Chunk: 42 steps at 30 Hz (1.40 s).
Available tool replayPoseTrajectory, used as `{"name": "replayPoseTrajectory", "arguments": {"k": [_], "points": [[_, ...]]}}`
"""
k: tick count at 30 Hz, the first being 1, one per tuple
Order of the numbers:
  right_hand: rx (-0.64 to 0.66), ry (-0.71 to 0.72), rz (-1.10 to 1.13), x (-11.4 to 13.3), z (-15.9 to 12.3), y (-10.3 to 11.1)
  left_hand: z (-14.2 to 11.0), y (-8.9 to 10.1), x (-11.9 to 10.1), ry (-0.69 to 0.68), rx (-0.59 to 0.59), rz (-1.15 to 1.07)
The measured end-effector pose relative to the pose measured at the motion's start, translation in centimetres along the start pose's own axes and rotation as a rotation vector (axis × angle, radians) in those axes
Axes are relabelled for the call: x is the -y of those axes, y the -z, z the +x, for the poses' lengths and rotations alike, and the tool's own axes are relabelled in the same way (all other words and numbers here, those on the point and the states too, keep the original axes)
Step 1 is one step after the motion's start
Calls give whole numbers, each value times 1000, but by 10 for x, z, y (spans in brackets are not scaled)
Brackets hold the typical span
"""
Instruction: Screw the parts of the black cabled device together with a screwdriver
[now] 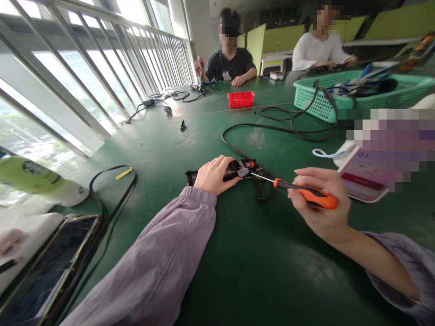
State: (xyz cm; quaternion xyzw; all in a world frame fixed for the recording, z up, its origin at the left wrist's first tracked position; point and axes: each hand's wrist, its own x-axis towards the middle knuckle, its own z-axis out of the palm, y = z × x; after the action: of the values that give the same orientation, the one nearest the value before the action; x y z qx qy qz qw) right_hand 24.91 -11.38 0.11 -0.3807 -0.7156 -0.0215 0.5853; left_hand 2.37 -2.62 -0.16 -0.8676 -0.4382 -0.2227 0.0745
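Lying at far left on the green table [217, 271]: a phone [44, 271] and a looped black strap [112, 190]. At centre, a black device [234, 171] with exposed parts is pinned to the table by the left hand [214, 175], fingers curled over it. An orange-handled screwdriver [299, 191] is gripped by the right hand [319, 203], tip set against the device. Noted beyond: red tray [241, 99], black cable [282, 129], green basket [356, 93].

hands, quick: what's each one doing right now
Left hand: closed on the black device, pinning it to the table.
Right hand: closed on the orange-handled screwdriver, tip at the device.
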Motion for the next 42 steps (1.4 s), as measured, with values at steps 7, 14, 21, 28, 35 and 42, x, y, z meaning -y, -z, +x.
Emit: {"name": "replayPoseTrajectory", "arguments": {"k": [7,14,21,28,35,42], "points": [[-58,-45,133,-9,-6,-3,0,1,0,2,-1,4],[25,-1,27,-4,-4,-1,0,0,0,3,0,4],[3,-81,69,-7,-8,-1,0,1,-1,6,-3,3],[-33,-73,68,-7,-7,-2,0,1,-1,9,3,-5],[39,-90,75,-8,-8,-2,0,1,-1,15,9,0],[-46,-68,88,-9,-9,-2,0,1,-1,10,10,9]]}}
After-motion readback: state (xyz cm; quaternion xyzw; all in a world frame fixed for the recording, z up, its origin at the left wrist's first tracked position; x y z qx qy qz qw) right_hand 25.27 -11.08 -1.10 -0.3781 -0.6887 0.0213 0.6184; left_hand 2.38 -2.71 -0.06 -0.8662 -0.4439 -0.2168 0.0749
